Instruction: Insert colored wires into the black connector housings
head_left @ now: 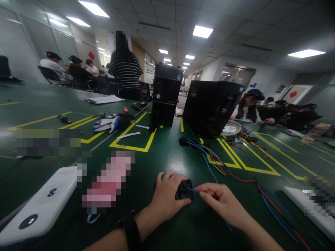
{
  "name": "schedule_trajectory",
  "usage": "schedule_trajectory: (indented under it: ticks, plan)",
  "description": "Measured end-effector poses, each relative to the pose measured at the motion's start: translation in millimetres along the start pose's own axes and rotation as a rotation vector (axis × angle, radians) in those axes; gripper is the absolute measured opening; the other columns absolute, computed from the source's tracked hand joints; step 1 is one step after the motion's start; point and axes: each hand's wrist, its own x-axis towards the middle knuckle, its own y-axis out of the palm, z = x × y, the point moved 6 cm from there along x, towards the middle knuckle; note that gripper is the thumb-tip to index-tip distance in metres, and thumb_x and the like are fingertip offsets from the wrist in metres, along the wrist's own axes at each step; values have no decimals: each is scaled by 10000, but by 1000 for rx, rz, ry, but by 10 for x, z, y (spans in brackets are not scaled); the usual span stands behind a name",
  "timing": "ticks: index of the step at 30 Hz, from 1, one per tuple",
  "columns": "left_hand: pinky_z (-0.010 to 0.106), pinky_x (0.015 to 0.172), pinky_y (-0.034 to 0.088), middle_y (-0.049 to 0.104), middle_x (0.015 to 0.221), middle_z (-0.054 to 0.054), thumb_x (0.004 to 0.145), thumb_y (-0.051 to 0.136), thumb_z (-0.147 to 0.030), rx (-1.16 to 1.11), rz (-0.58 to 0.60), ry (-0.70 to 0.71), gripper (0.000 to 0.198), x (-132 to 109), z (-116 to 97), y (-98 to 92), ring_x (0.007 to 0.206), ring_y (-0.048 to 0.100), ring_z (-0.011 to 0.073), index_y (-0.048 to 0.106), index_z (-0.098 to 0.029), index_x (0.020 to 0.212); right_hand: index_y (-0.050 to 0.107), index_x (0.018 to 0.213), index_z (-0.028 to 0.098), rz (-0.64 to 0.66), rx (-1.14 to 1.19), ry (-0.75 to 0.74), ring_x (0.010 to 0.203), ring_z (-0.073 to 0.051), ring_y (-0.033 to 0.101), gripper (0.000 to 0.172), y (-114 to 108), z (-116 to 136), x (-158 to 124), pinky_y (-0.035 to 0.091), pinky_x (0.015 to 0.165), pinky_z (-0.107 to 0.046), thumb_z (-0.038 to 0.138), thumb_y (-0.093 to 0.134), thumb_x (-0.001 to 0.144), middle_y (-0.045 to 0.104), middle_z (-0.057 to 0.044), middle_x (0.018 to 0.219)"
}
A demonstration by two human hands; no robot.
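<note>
My left hand (167, 193) is closed around a small black plastic connector block (184, 190), held just above the green table near its front edge. My right hand (218, 202) pinches the end of a thin blue wire (193, 190) whose tip meets the connector's face. A black watch sits on my left wrist. More loose blue, red and green wires (217, 164) trail away to the right and back across the table toward another black connector (183, 141).
A white box (39, 205) lies at the front left and another white item (311, 205) at the front right. Two black computer cases (166, 94) (211, 106) stand mid-table inside yellow tape marks. Work gloves (106, 124) and a white basket (230, 127) lie behind. People sit and stand around the room.
</note>
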Motion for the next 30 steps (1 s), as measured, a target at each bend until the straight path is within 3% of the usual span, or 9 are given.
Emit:
schedule_trajectory:
  ticks: [8,22,30]
  plan:
    - [436,949,259,619,999,-23,664,742,-365,-2,-6,12,382,12,-9,-4,1003,499,248,562,-280,990,690,987,117,55,-92,-86,453,-79,348,351,175,142,-55,254,447,-209,372,488,856,410,51,507]
    - [473,961,248,614,1053,-28,618,784,-341,4,13,-3,486,4,4,-3,1031,494,251,549,-304,1042,710,919,149,-111,-135,-24,492,-105,383,356,-128,9,-1,292,473,-225,413,486,837,518,12,547]
    - [460,956,258,615,1036,-10,643,760,-387,32,13,-7,433,18,0,8,1024,495,258,562,-286,1015,683,991,109,73,84,27,463,-76,313,405,94,32,-34,223,430,-204,441,511,836,436,40,534]
